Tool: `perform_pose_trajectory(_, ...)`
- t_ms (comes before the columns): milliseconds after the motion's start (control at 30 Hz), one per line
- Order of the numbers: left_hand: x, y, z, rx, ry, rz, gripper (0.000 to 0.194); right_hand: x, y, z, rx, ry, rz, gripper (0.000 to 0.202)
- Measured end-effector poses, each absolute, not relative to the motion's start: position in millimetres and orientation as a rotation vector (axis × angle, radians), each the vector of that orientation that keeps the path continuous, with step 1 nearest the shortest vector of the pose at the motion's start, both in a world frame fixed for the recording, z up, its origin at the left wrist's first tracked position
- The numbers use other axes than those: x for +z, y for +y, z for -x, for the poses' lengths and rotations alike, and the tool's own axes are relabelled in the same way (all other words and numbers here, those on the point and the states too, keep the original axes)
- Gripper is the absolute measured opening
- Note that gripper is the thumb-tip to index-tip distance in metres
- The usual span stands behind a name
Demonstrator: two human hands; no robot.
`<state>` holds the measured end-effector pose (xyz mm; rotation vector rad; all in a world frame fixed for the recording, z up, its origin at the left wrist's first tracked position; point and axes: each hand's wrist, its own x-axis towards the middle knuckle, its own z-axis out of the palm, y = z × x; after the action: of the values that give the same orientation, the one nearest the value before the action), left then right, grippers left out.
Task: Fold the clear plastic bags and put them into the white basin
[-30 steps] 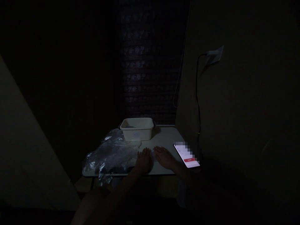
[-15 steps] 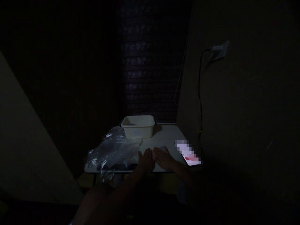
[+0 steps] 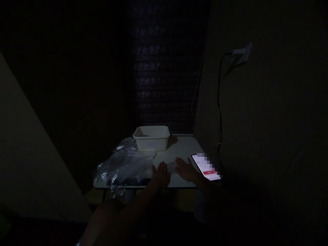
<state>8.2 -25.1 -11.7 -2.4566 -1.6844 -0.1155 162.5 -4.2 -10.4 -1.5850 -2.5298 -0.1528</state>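
In the dim head view, my left hand [image 3: 160, 175] lies flat near the front of the white table [image 3: 176, 148], fingers stretched out. My right hand [image 3: 186, 169] is open too, to its right, with fingers straight and thumb apart. A small, pale, see-through piece [image 3: 172, 167] that looks like plastic film lies between my hands; the dark hides its exact outline. Crumpled clear plastic [image 3: 125, 162] spreads over the table's left side, just left of my left hand, and hangs over the front edge.
A white basin [image 3: 151, 143] with dark handles stands at the back of the table. A lit phone [image 3: 208, 171] lies at the right edge. From a wall socket [image 3: 241, 55] a black cable [image 3: 219, 102] hangs down. Behind is a dark blind [image 3: 148, 82].
My right hand has moved right, away from my left hand, and its thumb has spread. More of the pale film shows between them. The left hand has barely moved.
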Motion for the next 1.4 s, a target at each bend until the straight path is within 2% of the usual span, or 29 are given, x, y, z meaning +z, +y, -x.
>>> perform_pose_trajectory(600,-16.3,-23.3,-7.1,-0.143,-1.681,2.459,0.048,-3.6,4.6,-177.6,-0.277,-2.368,1.789,0.049)
perform_pose_trajectory(767,-11.2,-25.9,-8.3,-0.174,-1.679,2.449,0.046,10.6,0.2,-179.0,-0.345,-2.346,1.776,0.037)
perform_pose_trajectory(933,10.8,-29.3,-8.1,-0.292,-1.747,2.521,0.040,27.3,-10.4,-174.2,-0.266,-2.378,1.839,0.023)
perform_pose_trajectory(1167,19.8,-16.1,-4.0,-0.615,-2.038,2.712,0.034,15.8,-7.6,-170.9,-0.168,-2.290,2.054,0.021)
perform_pose_trajectory(1400,14.9,-3.1,0.2,-0.693,-2.212,2.728,0.026,18.9,0.8,-166.1,-0.260,-2.369,1.895,0.020)
